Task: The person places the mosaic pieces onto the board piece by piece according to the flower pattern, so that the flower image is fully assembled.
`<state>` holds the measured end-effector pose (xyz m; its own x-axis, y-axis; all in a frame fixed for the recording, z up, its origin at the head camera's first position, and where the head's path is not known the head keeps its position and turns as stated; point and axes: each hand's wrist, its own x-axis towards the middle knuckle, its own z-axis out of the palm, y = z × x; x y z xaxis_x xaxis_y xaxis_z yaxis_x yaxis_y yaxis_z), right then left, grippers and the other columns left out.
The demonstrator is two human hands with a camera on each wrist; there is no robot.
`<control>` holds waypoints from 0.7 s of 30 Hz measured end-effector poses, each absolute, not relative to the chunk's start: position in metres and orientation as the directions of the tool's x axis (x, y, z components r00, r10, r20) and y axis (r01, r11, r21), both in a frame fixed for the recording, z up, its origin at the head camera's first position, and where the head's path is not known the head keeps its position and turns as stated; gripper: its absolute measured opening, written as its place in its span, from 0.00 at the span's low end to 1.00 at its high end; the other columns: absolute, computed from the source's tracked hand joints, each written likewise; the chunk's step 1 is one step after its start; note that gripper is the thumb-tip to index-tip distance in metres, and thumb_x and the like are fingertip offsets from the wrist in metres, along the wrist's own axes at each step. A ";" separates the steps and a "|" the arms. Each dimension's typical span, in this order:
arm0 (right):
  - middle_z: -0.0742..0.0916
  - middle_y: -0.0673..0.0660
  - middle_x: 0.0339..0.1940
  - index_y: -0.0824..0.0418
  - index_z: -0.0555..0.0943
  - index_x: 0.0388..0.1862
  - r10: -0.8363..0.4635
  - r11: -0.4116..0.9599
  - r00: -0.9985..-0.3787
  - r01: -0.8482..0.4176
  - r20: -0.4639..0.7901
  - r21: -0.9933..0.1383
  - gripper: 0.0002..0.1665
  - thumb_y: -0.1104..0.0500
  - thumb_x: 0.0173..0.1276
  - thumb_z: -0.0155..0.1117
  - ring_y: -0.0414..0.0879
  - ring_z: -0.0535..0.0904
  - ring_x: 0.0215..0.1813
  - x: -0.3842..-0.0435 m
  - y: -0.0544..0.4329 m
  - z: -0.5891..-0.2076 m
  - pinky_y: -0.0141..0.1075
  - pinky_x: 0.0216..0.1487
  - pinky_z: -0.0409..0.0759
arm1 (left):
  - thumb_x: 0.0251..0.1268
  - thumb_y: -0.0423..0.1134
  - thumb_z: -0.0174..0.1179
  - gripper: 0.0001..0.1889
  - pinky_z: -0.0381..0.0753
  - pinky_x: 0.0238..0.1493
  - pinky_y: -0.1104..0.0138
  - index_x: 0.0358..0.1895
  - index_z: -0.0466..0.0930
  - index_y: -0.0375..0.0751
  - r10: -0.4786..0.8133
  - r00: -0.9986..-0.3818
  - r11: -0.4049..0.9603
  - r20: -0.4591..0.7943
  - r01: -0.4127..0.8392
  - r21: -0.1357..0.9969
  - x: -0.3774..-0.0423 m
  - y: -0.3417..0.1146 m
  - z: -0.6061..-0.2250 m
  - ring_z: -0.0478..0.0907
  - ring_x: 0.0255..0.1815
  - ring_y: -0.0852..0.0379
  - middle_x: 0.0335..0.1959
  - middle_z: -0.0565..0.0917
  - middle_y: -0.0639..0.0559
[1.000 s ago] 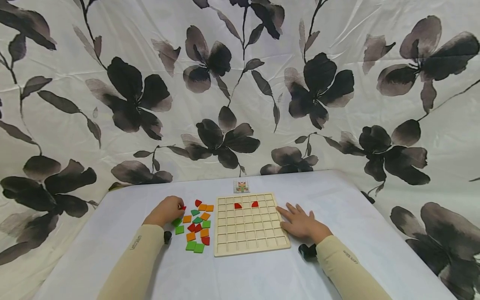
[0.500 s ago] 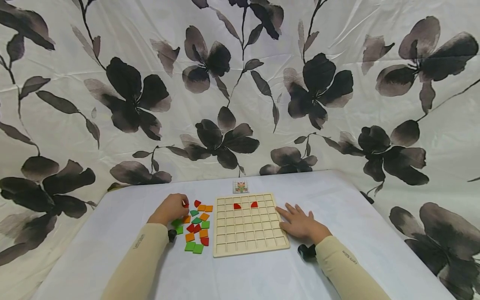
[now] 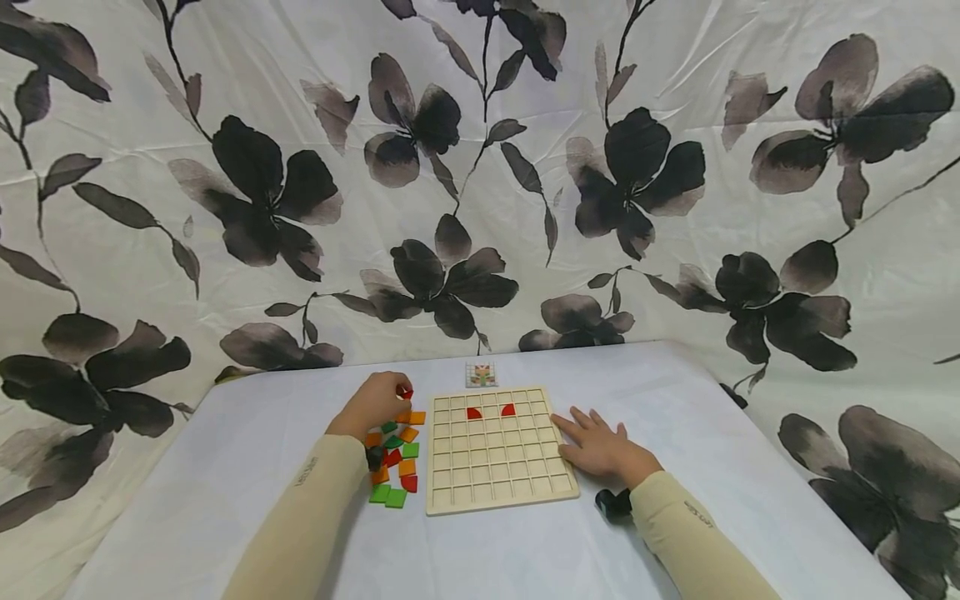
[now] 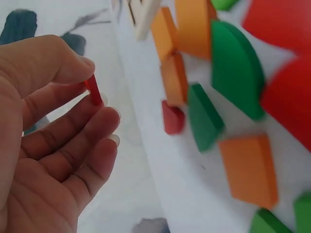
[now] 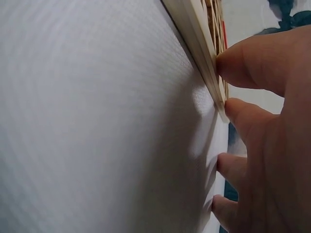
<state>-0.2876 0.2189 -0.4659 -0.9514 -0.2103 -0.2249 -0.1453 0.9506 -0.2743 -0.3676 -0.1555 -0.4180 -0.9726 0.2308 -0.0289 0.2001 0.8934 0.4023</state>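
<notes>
Pinching a thin, bright red tile (image 4: 95, 91), left fingers (image 4: 101, 122) curl while right fingers (image 5: 245, 114) lie spread against a pale gridded board (image 3: 491, 467).

Whether this is somebody's home or a studio I can't tell, but it looks like a curtained-off spot for tabletop play: a pale, creased sheet printed with dark flowers (image 3: 442, 279) spreads behind the white worktop (image 3: 480, 558) and fills everything above it. On that worktop sit a wooden grid board (image 3: 502, 457), a cluster of bright coloured tiles (image 3: 410, 450) and a small patterned card (image 3: 481, 374), while the black devices (image 3: 613, 503) worn at both wrists lend it the air of a recording setup.
</notes>
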 end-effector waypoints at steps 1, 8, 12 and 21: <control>0.57 0.59 0.80 0.43 0.55 0.78 -0.211 0.950 -0.951 -0.146 -0.225 -0.275 0.36 0.40 0.73 0.45 0.67 0.48 0.78 -0.288 0.219 -0.466 0.75 0.66 0.45 | 0.59 0.37 0.62 0.13 0.79 0.52 0.55 0.47 0.81 0.37 0.241 -0.970 0.891 -0.024 0.212 0.400 -0.368 -0.153 -0.417 0.75 0.40 0.51 0.43 0.83 0.45; 0.57 0.59 0.80 0.43 0.55 0.77 -0.202 0.951 -0.952 -0.136 -0.230 -0.277 0.36 0.40 0.73 0.45 0.68 0.48 0.78 -0.289 0.218 -0.467 0.75 0.66 0.44 | 0.58 0.36 0.62 0.11 0.80 0.50 0.57 0.45 0.82 0.38 0.306 -0.952 0.874 0.020 0.289 0.391 -0.371 -0.130 -0.411 0.76 0.40 0.52 0.42 0.83 0.46; 0.57 0.60 0.79 0.43 0.56 0.77 -0.203 0.949 -0.951 -0.133 -0.231 -0.287 0.35 0.41 0.73 0.46 0.69 0.48 0.78 -0.289 0.217 -0.467 0.76 0.65 0.44 | 0.58 0.35 0.62 0.10 0.80 0.49 0.58 0.43 0.83 0.39 0.349 -0.936 0.854 0.046 0.337 0.397 -0.371 -0.117 -0.412 0.77 0.40 0.52 0.40 0.83 0.47; 0.57 0.60 0.80 0.43 0.55 0.78 -0.202 0.950 -0.950 -0.131 -0.237 -0.283 0.36 0.41 0.73 0.46 0.69 0.47 0.78 -0.290 0.216 -0.466 0.76 0.66 0.43 | 0.57 0.34 0.61 0.10 0.78 0.47 0.58 0.43 0.83 0.40 0.381 -0.923 0.834 0.053 0.368 0.411 -0.366 -0.089 -0.420 0.76 0.40 0.53 0.40 0.83 0.48</control>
<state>-0.2901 0.2165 -0.4656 -0.9503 -0.2016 -0.2373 -0.1311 0.9502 -0.2826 -0.3663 -0.0895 -0.4204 -0.9229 0.3815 0.0528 0.3682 0.8338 0.4114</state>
